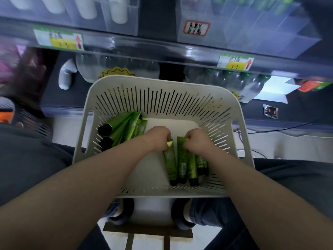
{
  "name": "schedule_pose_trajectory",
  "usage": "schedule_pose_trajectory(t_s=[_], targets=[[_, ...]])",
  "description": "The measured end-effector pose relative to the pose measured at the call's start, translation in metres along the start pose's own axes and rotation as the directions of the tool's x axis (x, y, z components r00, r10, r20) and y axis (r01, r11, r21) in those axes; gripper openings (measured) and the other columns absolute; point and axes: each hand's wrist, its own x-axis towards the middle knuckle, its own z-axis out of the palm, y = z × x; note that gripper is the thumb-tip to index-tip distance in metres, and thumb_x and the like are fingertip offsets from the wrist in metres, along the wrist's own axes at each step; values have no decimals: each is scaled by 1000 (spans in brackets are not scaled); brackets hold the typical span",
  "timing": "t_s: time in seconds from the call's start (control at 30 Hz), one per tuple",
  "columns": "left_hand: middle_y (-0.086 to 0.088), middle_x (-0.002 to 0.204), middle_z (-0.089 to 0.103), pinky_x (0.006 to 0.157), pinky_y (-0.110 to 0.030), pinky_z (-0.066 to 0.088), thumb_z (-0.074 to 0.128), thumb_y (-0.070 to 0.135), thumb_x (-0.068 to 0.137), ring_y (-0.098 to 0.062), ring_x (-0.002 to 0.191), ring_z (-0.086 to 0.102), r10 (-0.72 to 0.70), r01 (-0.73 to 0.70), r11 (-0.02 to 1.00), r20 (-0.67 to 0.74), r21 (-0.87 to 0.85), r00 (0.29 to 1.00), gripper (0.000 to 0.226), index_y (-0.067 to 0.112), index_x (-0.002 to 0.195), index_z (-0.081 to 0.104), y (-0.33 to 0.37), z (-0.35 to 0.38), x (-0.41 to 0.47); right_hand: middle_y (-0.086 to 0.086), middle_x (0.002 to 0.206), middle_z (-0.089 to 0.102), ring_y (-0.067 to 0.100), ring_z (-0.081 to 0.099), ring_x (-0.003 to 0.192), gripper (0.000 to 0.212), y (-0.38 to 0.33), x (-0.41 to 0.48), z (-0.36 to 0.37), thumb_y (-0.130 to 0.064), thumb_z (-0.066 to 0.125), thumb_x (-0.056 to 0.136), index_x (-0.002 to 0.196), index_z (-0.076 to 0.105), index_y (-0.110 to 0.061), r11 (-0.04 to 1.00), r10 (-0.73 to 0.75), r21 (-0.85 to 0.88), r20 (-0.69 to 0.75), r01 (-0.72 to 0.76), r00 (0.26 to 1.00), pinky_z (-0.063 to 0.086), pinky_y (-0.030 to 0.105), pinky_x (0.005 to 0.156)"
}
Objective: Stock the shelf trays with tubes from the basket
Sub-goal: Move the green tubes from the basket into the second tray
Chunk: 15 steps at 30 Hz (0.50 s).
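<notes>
Both hands down inside white slotted basket (162, 83). Left hand (158, 138) pinched shut on crimped end of green tube (170, 159); right hand (197, 141) closed on crimps of neighbouring tube bunch (187, 159). Held tubes run 12-to-6 — black caps at 6, toward near wall. Spare tubes (124, 127) lie at 9, nearer left hand. Clear shelf trays (252, 24) at 12 — lift looks next.

Beyond the hands stood a dark shelf (162, 51) with yellow price labels (59, 39) along its edge, clear bottles (234, 80) beneath. Pale floor (153, 212) lay below them.
</notes>
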Motion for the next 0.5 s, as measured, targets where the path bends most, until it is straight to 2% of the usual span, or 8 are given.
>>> schedule_pose_trajectory(t_s=[0.13,0.2,0.27,0.33,0.4,0.43,0.5], targets=[[-8,120,60,81,-26,44,72,19,78,-24,108,56,32,-31,999,-52,23,998,44,11,119,61,4,-2,-17,15,83,64,21,56,70,16,0,-18,-5,-5,57,77,88,67,0,1000,-22,10,-53,22,998,37,20,46],[-8,114,63,79,-26,44,69,16,78,-24,104,58,49,-47,999,-86,25,995,36,11,113,64,7,-3,-26,14,86,65,22,58,74,16,-1,-26,-9,-6,56,76,88,67,-2,999,-37,5,-83,38,996,41,23,53],[-7,109,66,74,-24,43,67,13,79,-22,99,59,63,-61,998,-123,25,990,28,12,107,67,9,-6,-34,15,97,64,26,61,84,24,-3,-35,-14,-6,57,77,99,66,-3,998,-59,12,-118,61,991,49,28,63],[-5,104,67,71,-22,41,68,11,77,-20,95,60,78,-74,997,-162,28,984,24,13,101,68,12,-11,-43,13,110,59,27,60,93,39,-6,-44,-18,-5,59,79,117,58,-9,995,-83,47,-143,90,986,49,27,67],[-3,101,68,69,-20,41,68,9,76,-17,90,60,85,-77,996,-210,44,974,23,15,98,68,16,-18,-51,9,112,56,22,57,89,50,-9,-53,-24,-3,59,79,127,51,-15,988,-118,78,-164,132,979,44,21,57],[-2,99,68,69,-20,42,68,9,76,-15,87,60,87,-79,996,-234,46,968,22,16,97,68,17,-22,-55,6,105,56,18,55,82,49,-10,-56,-27,-1,59,79,125,51,-17,985,-130,87,-173,147,976,39,19,49],[0,97,67,68,-21,43,69,9,76,-12,82,57,92,-82,996,-271,47,958,21,18,96,68,21,-31,-64,0,88,55,14,52,71,36,-12,-63,-33,-3,60,80,111,55,-20,983,-134,102,-190,155,973,32,17,43]])
